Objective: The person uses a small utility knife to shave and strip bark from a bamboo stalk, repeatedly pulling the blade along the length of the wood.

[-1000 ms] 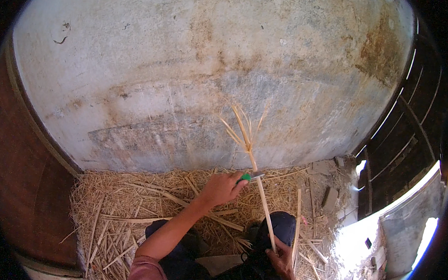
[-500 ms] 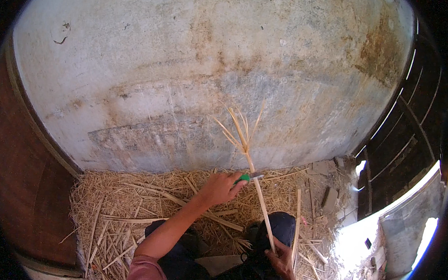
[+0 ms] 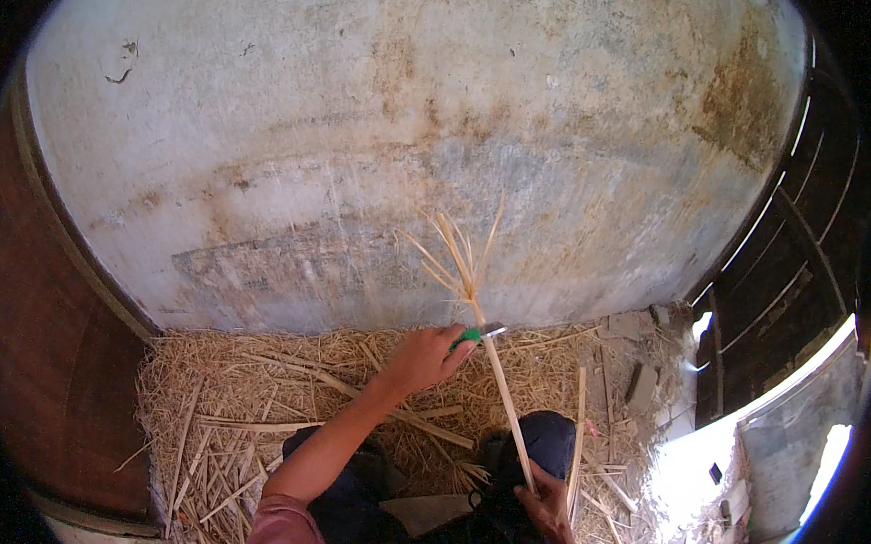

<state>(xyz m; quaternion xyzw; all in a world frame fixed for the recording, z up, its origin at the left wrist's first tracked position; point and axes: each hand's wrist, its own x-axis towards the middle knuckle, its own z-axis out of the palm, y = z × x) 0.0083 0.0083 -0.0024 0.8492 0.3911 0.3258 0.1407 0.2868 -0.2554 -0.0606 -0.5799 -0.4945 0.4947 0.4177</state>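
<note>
Bare left hand (image 3: 425, 361): grasping, fingers wrapped round the handle of a small green-handled tool with a short grey metal blade (image 3: 473, 335).
Blade: crosses the stick just on the near side of its frayed end; how deep it bites is too small to tell.
Bare right hand (image 3: 545, 503): grasping, closed on the near end of a long, thin, pale straw-coloured stick (image 3: 504, 394), beside the right knee.
Stick: slants from the right hand, near, up to the far left, its far end in front of the wall.
Frayed tip (image 3: 462, 273): split into several thin strands, spread like a fan.
Dark blue trousers (image 3: 550, 437): bent knees, one on either side of the near middle.
Second pale strip (image 3: 578, 421): just right of the right knee, slender and straight.
Floor litter of dry straw-coloured shavings and strips (image 3: 259, 367): spread between the knees and the wall and along the left.
Stained grey-white wall (image 3: 412, 108): far side.
Reddish-brown panel (image 3: 63, 355): left edge.
Grey-brown block (image 3: 641, 385): right, near the wall's foot.
</note>
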